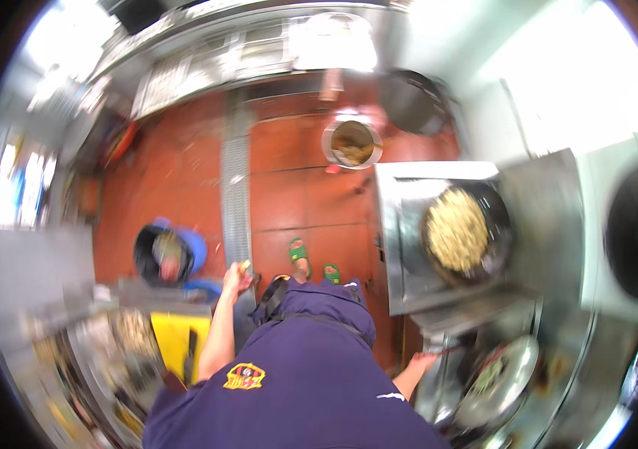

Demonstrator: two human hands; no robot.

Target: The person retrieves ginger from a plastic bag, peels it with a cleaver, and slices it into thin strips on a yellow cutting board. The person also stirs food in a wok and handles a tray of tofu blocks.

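Observation:
My left hand (235, 280) hangs beside my left hip, above the floor. Its fingers are closed around a small pale-yellow piece (245, 265), too blurred to name. Out to the right, my right hand (423, 360) grips a thin dark-red handle (449, 350) at the edge of the stove. The handle points towards a shiny metal pan or lid (513, 387), tilted, with some green food (489, 375) showing at it. Blur hides whether handle and metal piece are joined.
A black wok (498, 224) of pale-yellow chopped food (458, 230) sits on a steel stove (406, 280). Left are a yellow cutting board (170, 342) with a knife (190, 351) and a waste bin (145, 255). A bucket (327, 143) stands on the red tiles; a drain grate (236, 185) crosses them.

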